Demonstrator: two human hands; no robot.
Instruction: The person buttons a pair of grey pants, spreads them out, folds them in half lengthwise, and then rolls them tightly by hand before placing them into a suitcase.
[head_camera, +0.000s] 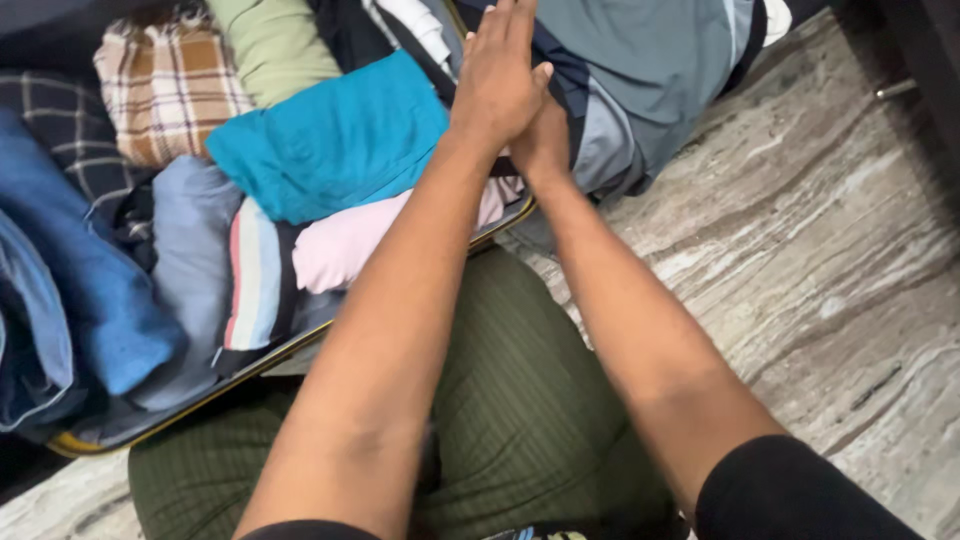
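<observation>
My left hand (498, 75) stretches out flat with straight fingers over an open suitcase (268, 356) packed with folded clothes. It holds nothing. My right hand (545, 143) lies just under and behind it, touching it, and its fingers are hidden. Both hands hover at the edge of a grey-blue garment (640, 70), close to a folded teal cloth (330, 140) and a pink one (338, 248).
The suitcase also holds a plaid shirt (165, 85), a light green piece (272, 45), blue jeans (85, 285) and a striped roll (255, 275). My knee in olive trousers (520, 400) is beneath my arms. Veined marble floor (830, 250) spreads to the right.
</observation>
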